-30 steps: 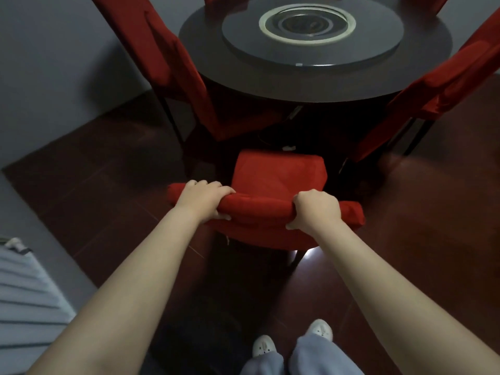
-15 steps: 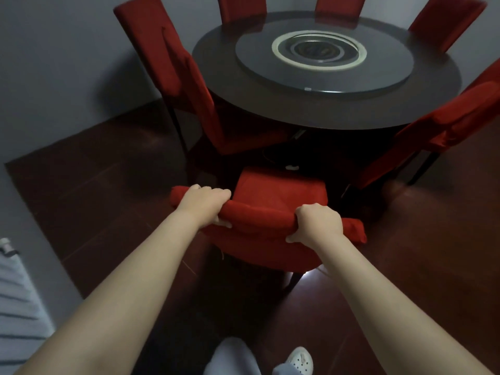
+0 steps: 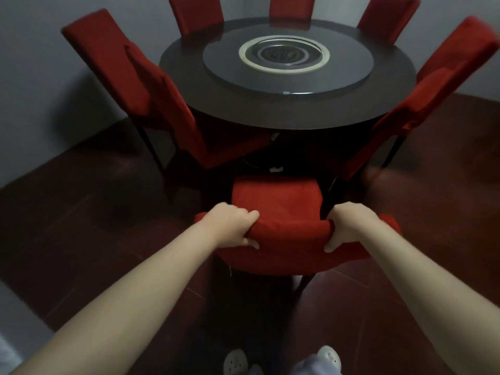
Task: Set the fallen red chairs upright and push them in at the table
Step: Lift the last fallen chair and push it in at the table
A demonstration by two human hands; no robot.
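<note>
Dark reddish wooden floor (image 3: 81, 212) spreads under a round dark desk (image 3: 270, 112) ringed by red fabric chairs. Nearest, an upright red upholstered chair (image 3: 276, 201) stands just short of the desk's edge. Left hand (image 3: 232, 228) and right hand (image 3: 349, 226) each clamp its padded backrest top, arms outstretched.

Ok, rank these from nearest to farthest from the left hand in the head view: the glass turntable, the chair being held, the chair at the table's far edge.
1. The held chair: the left hand grips its backrest top, left of the right hand.
2. The glass turntable: beyond the seat, at the centre of the round table.
3. The far chair: behind the table, top centre.
</note>
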